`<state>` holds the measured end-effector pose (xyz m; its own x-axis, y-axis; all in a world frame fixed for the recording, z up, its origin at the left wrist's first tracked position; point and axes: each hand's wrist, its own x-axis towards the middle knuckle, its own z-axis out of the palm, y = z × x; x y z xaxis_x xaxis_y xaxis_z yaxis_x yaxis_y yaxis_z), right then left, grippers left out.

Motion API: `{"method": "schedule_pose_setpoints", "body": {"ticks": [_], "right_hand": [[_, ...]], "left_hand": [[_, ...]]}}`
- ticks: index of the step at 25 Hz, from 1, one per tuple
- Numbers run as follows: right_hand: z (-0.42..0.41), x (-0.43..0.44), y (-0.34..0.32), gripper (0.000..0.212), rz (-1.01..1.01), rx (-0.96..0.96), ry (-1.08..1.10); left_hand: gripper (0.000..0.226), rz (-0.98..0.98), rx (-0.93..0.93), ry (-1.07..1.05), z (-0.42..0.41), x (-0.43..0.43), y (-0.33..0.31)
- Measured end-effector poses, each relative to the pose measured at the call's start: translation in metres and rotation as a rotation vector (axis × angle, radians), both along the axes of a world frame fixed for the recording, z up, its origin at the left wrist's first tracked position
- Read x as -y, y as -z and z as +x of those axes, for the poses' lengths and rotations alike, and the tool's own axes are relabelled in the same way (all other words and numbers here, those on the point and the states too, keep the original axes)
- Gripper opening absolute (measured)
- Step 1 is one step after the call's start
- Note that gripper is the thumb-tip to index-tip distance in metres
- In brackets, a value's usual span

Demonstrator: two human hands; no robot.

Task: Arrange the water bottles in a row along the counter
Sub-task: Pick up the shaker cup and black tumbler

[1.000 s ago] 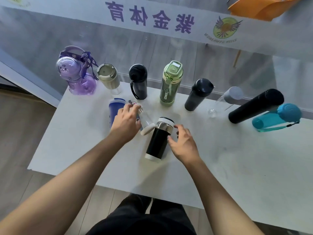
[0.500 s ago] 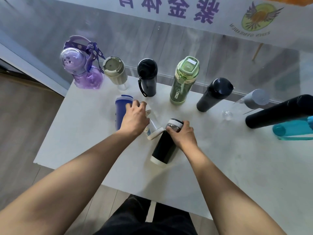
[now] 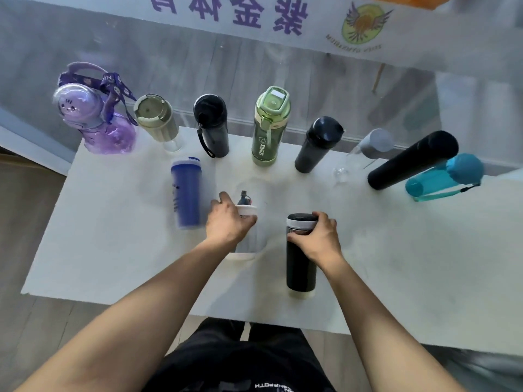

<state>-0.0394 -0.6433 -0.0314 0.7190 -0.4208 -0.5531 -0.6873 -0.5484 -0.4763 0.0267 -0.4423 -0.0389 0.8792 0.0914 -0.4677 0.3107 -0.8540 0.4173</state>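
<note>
White worktop (image 3: 113, 250) pushed against a glass partition with a purple-lettered banner (image 3: 226, 12) behind it; wood floor on both sides.

My right hand (image 3: 317, 239) is wrapped around the upper body of the black steel-collar bottle (image 3: 300, 264), fingers closed just under the collar. It stands upright near the front edge, well apart from the back row. Grip high so I can lift it straight without tipping.

My left hand (image 3: 229, 224) is closed on the clear bottle (image 3: 245, 230) by its white cap, fingers curled around the neck. Body is transparent and blurred, so can't tell if the base is touching the worktop or lifted.

Blue tumbler (image 3: 185, 193) stands just beside my left hand, also ahead of the row.

Back row along the glass, left to right: purple bottle (image 3: 93, 123) with lanyard, beige bottle (image 3: 157, 120), black strap bottle (image 3: 212, 125), green bottle (image 3: 270, 128), dark flask (image 3: 317, 145), clear grey-capped bottle (image 3: 365, 151), tall black flask (image 3: 413, 159), teal bottle (image 3: 444, 176).

My read: three front bottles not yet in line. Row looks packed, so the likely spots are the gaps or the ends. Risk: knocking neighbours while slotting in.
</note>
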Motion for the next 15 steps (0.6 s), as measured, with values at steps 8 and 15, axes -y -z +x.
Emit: {"method": "schedule_pose_setpoints", "body": {"ticks": [8, 15], "right_hand": [[-0.054, 0.023, -0.031, 0.086, -0.063, 0.236, 0.175], [-0.076, 0.039, -0.032, 0.087, -0.143, 0.391, 0.208]], "left_hand": [[0.071, -0.109, -0.082, -0.069, 0.004, 0.010, -0.017], [0.103, -0.385, 0.107, 0.094, -0.025, 0.028, -0.031]]}}
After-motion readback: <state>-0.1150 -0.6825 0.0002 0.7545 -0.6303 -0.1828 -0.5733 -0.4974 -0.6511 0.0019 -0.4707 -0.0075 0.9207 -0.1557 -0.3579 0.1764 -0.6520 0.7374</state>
